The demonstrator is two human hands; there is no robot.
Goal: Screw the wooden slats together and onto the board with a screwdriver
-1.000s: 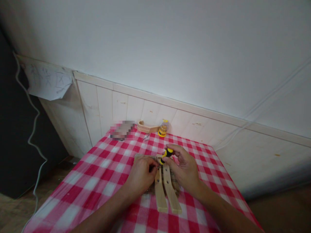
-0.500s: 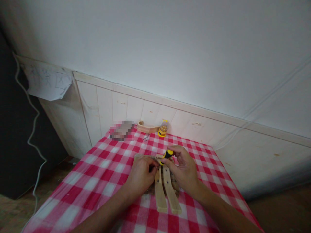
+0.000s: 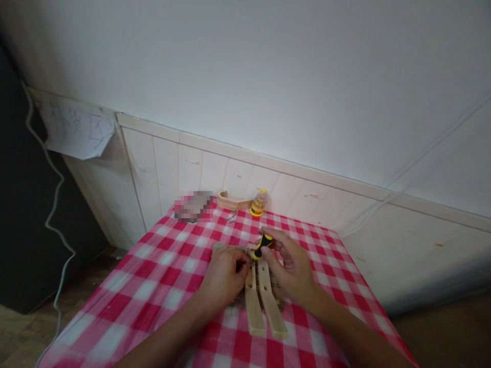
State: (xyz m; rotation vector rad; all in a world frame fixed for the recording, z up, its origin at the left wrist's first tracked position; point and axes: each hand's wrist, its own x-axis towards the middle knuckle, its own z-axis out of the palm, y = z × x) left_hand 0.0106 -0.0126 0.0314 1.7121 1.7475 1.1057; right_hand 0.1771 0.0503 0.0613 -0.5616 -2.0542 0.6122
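My right hand (image 3: 293,263) holds a yellow-and-black screwdriver (image 3: 264,246) by its handle, fingers around the upper end. The screwdriver leans, its lower end pointing down at the far part of two pale wooden pieces (image 3: 254,312). These bent pieces lie side by side, with dark screw heads or holes in them. My left hand (image 3: 226,273) is closed in a pinch beside the screwdriver's lower end; what its fingertips grip is hidden. Under the wood and my hands lies a brownish, partly covered base (image 3: 220,247) that I cannot make out clearly.
A red-and-white checked cloth (image 3: 153,286) covers the table. Toward the wall stand a yellow bit container (image 3: 258,203), a curved wooden piece (image 3: 230,202), small metal bits (image 3: 231,218) and a blurred-out flat object (image 3: 194,206). A white cable (image 3: 57,230) hangs at left.
My right fingers have shifted and loosened slightly on the screwdriver handle, showing more of its black middle. My left hand and the wooden pieces stay nearly in place.
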